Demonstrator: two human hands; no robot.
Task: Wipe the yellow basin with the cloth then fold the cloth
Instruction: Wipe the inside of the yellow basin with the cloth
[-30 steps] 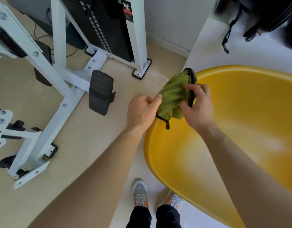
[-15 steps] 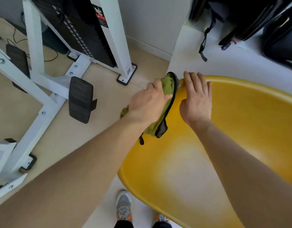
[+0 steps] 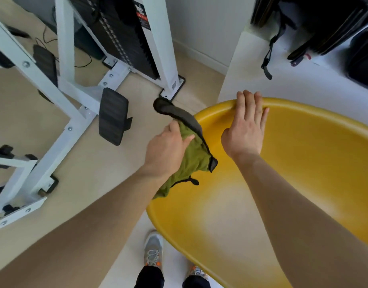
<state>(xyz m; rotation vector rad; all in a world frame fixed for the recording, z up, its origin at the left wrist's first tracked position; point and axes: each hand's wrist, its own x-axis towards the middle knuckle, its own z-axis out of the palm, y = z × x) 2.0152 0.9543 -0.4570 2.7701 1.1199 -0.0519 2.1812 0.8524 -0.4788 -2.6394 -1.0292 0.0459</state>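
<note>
Yellow basin (image 3: 293,183), broad and shallow, filling the frame from 2 to 5 o'clock, on a white table (image 3: 303,84). Green cloth (image 3: 191,161) with a dark trim, draped over the basin's near-left rim at about 9 o'clock of the basin, bunched, one dark end sticking up and out toward 11 o'clock past the rim, a small black loop hanging from its lower edge onto the yellow. Left hand (image 3: 166,152) on top of the cloth, fingers curled down over it and closed on the fabric, thumb tip lying on the green. Right hand (image 3: 244,129) flat on the basin's inner wall just under the far rim, at 12 o'clock from the cloth's right end; fingers straight and spread slightly apart, tips reaching the rim, gripping nothing, close beside the cloth but not touching it. Both forearms bare, entering from 7 and 4 o'clock. White gym frame (image 3: 60,100) with a black weight stack and black foot pad on the beige floor (image 3: 91,163), from 9 to 12 o'clock. Black bags (image 3: 324,23) on the table at 1 o'clock, one strap dangling toward the basin. Grey shoes (image 3: 153,254) with orange marks at 6 o'clock, partly under the basin's near edge.
</note>
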